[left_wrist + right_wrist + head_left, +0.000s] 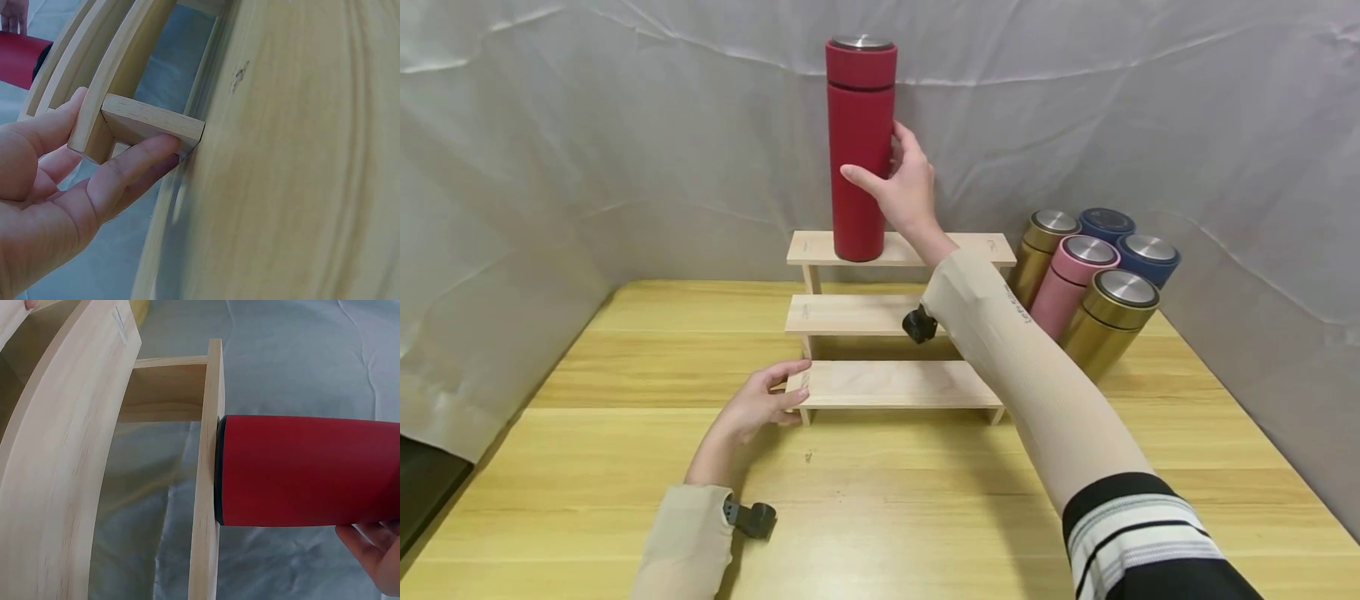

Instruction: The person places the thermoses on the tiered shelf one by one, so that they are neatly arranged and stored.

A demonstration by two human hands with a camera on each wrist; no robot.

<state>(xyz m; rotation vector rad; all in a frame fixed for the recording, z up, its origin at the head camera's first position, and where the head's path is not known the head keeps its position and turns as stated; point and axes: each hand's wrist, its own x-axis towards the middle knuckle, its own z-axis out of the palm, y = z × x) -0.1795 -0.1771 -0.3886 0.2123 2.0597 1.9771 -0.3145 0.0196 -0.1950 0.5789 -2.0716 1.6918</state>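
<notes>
A tall red thermos bottle with a steel-topped lid stands upright on the top step of a three-tier wooden rack, left of its middle. My right hand holds the bottle around its middle from the right, thumb across the front. In the right wrist view the dark base of the thermos meets the top board. Low on the left, my left hand grips the end of the bottom step. The left wrist view shows the thumb at the board and other fingers against its support leg.
Right of the rack, several thermos bottles stand close together: gold, pink and blue. Grey cloth hangs behind and beside the yellow wooden table.
</notes>
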